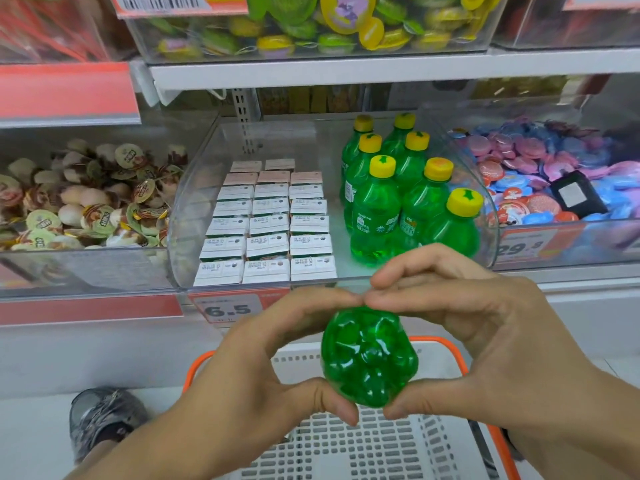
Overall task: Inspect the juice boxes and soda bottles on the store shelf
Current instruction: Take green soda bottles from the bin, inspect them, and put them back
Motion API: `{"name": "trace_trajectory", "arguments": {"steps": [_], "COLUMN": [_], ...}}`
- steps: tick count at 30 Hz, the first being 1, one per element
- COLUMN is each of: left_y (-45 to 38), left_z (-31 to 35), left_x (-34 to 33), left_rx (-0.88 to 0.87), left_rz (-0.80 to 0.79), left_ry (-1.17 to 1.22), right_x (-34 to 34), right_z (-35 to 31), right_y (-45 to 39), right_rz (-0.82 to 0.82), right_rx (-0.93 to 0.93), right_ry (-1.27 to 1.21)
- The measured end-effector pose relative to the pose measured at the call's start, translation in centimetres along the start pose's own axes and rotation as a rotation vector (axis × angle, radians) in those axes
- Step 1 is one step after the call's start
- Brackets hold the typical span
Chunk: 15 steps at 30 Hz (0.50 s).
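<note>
Soda bottle [369,355] sits gripped between your left hand [242,368] and right hand [485,337], above the shopping basket [346,445], just outside the clear bin's [194,202] front edge. Its long axis runs away from you, base facing the camera.

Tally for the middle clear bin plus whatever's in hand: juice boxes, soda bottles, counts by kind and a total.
Juice boxes in the clear bin: 23 visible
Green soda bottles standing in the bin: 7
Green soda bottle held, bottom toward the camera, between left hand and right hand: 1
Total: 31
</note>
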<state>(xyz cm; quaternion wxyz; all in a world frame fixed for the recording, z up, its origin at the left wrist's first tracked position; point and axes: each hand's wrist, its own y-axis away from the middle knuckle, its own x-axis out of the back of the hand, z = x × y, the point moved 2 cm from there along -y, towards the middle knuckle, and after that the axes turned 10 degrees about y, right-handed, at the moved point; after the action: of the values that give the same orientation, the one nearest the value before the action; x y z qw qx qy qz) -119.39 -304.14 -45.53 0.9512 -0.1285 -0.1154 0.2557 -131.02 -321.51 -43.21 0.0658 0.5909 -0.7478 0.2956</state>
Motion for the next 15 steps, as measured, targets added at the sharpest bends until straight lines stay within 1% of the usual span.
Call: {"name": "trace_trajectory", "arguments": {"steps": [3,9,12,15], "left_y": [0.0,-0.1,0.2,0.3], "left_z": [0.0,0.1,0.0,-0.3], "left_x": [-0.1,-0.2,-0.3,-0.8], "left_rx": [-0.002,0.054,0.077,0.068], "left_rz": [-0.002,-0.046,-0.04,0.03], "left_ry": [-0.048,-0.079,-0.012,0.141], "right_x": [0.2,0.4,0.5,0.3], "right_z": [-0.1,0.4,0.3,0.0], "right_y": [-0.2,-0.1,0.3,0.9], "right_rz": [-0.014,-0.06,0.01,0.039], "right_rx": [-0.006,-0.033,-0.072,-0.129], "right_ry": [0.098,0.121,-0.005,-0.06]}}
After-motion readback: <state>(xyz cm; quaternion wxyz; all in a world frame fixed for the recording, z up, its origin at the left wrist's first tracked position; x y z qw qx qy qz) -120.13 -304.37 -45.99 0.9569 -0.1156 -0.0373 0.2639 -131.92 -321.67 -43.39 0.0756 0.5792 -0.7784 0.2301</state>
